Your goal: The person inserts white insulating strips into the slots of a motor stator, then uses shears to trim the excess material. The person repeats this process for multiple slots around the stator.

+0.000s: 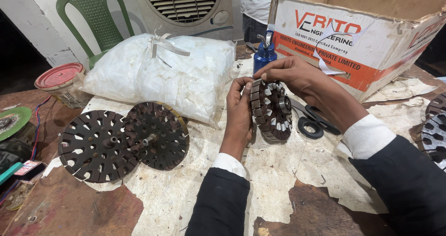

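Scene is lit evenly from overhead, bright at centre on the white plastic bag [162, 73] and pale table covering [278, 166], where slight overexposure is seen but no hard glare; only soft, short shadows are cast under the two flat stator discs [123, 141] and beneath the left hand [239, 117]. Far left background is left dark, with detail lost behind the green chair [95, 20]. Wide-angle distortion is noted at the edges, where the cardboard box [371, 36] is stretched, while focus is held sharp throughout, without motion blur.
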{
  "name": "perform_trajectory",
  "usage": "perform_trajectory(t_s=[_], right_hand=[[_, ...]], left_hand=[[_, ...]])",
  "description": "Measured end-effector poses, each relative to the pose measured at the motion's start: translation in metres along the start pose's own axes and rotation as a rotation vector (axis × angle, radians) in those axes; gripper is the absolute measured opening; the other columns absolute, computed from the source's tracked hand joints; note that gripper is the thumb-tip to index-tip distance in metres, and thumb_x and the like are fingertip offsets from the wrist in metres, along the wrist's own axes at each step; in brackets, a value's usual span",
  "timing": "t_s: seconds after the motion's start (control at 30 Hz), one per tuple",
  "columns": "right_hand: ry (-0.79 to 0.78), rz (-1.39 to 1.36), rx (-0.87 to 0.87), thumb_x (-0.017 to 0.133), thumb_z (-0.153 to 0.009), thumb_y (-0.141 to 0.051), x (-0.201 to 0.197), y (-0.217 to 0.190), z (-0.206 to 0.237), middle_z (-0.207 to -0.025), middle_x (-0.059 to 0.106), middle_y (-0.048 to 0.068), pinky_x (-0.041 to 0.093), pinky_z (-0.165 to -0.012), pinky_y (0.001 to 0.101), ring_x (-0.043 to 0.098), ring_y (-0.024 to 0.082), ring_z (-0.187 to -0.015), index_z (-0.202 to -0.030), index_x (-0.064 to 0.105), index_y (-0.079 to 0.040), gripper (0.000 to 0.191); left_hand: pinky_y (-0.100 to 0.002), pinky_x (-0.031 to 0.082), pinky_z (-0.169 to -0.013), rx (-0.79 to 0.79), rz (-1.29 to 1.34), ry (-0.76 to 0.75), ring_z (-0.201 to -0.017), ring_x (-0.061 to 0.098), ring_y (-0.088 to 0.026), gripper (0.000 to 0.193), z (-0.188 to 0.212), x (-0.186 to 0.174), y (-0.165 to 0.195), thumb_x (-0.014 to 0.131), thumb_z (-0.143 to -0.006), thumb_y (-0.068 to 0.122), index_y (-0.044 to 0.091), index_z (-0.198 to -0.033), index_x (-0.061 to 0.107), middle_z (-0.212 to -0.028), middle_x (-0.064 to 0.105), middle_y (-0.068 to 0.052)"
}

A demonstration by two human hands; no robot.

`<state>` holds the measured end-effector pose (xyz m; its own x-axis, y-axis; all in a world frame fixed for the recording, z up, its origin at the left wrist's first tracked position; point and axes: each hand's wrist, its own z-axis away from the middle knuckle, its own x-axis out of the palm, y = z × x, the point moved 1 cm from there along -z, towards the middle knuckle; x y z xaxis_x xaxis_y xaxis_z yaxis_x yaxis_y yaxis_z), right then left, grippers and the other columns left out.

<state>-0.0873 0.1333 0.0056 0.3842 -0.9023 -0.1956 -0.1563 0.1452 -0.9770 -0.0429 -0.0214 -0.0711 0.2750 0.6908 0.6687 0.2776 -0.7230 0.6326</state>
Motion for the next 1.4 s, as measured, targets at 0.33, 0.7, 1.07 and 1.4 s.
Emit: perform_trajectory(t_s=[0.33, 0.7, 1.07, 1.4], right_hand=[[0.029, -0.114, 0.057, 0.069, -0.087, -0.008, 0.004, 0.001, 0.0, -0.09, 0.075, 0.005, 0.053, -0.08, 0.0249, 0.067, 0.011, -0.085, -0.106, 0.078, -0.002, 0.022], [-0.127, -0.069, -0.073, 0.071, -0.089, -0.009, 0.001, 0.001, 0.006, -0.104, 0.076, 0.005, 0.051, -0.093, 0.0296, 0.068, 0.013, -0.1, -0.118, 0.076, -0.003, 0.03], [-0.104, -0.138, 0.007, 0.069, -0.088, -0.01, 0.011, 0.0, 0.008, -0.1, 0.075, 0.003, 0.055, -0.085, 0.0276, 0.069, 0.011, -0.093, -0.114, 0.073, -0.005, 0.026], [-0.098, -0.195, 0.043, 0.067, -0.086, -0.005, 0.012, -0.001, 0.009, -0.099, 0.075, 0.003, 0.057, -0.077, 0.0213, 0.071, 0.009, -0.086, -0.116, 0.071, -0.004, 0.03]], left_hand=[[-0.024, 0.059, -0.064, -0.007, -0.007, 0.029, -0.077, 0.068, -0.007, 0.013, -0.001, -0.002, 0.0, 0.059, -0.105, 0.017, 0.006, -0.112, 0.056, -0.093, 0.069, -0.003], [-0.024, 0.058, -0.065, 0.024, -0.013, 0.008, -0.078, 0.067, -0.007, 0.012, 0.001, -0.003, 0.003, 0.059, -0.107, 0.016, 0.005, -0.111, 0.058, -0.094, 0.069, -0.002], [-0.024, 0.059, -0.067, -0.092, 0.071, 0.004, -0.078, 0.068, -0.007, 0.018, 0.001, -0.007, 0.003, 0.057, -0.107, 0.023, 0.007, -0.115, 0.058, -0.094, 0.068, -0.001], [-0.024, 0.058, -0.067, -0.095, 0.061, 0.03, -0.079, 0.067, -0.007, 0.017, 0.0, -0.007, 0.003, 0.057, -0.107, 0.022, 0.007, -0.114, 0.058, -0.094, 0.068, -0.001]])
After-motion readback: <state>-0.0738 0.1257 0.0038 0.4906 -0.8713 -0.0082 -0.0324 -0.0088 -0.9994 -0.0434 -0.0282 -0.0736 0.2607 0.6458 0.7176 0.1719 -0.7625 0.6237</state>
